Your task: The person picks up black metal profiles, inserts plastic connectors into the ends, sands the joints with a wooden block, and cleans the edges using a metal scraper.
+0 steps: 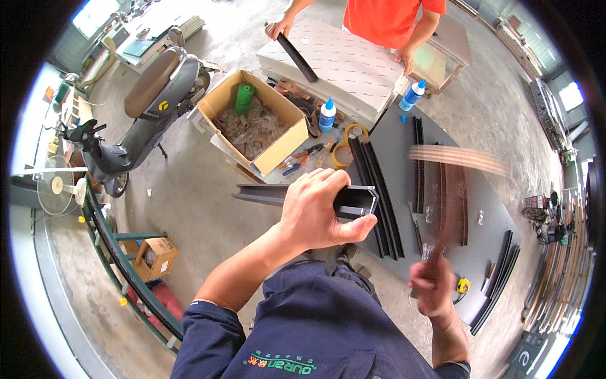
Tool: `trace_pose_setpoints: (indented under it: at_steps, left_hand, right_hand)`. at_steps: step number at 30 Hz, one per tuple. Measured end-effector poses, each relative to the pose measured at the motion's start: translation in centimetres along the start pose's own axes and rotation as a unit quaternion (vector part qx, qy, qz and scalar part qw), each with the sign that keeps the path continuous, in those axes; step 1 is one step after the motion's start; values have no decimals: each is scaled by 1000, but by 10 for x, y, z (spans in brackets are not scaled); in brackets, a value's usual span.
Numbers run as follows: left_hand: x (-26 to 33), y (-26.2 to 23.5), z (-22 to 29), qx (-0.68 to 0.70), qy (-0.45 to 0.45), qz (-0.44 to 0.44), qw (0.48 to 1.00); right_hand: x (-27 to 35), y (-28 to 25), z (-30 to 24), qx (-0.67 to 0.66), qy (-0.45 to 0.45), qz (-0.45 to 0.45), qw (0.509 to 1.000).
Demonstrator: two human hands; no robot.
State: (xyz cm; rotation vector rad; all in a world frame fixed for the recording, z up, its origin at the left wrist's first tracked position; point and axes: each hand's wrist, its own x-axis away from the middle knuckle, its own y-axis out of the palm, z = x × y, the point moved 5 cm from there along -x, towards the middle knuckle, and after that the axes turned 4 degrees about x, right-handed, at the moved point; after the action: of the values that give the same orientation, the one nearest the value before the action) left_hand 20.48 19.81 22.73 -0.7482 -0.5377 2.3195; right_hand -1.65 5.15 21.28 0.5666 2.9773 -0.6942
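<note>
Up front, the left hand (314,215) has its fingers (328,180) wrapped over a dark metal channel (297,197) — thumb underneath, closed firmly on it, the channel running out to the left of the knuckles. Blurred with motion, the right hand (432,287) grips a thin brown strip (451,189), fingers closed round its lower end. Beyond the fingers, more black profiles (377,189) lie on a dark board (480,189) — a cardboard box (252,120) stands farther off.

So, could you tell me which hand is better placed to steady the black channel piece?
The left hand: it already grips the black channel piece near its end. The right hand is apart from it, blurred, holding a long thin strip.
</note>
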Motion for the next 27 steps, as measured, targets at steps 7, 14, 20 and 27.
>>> trace_pose_setpoints:
  at_steps: [7, 14, 20, 27]
  left_hand:
    - [0, 2, -2, 21, 22, 17, 999]
    - [9, 2, 0, 28, 18, -1, 999]
    - [2, 8, -4, 47, -5, -44, 998]
    - [4, 9, -3, -13, -16, 27, 999]
  right_hand:
    - [6, -14, 4, -92, -25, 49, 994]
    - [3, -17, -1, -53, 41, 55, 996]
    - [-16, -2, 20, 218, 114, -115, 962]
    - [-3, 9, 10, 53, 66, -50, 995]
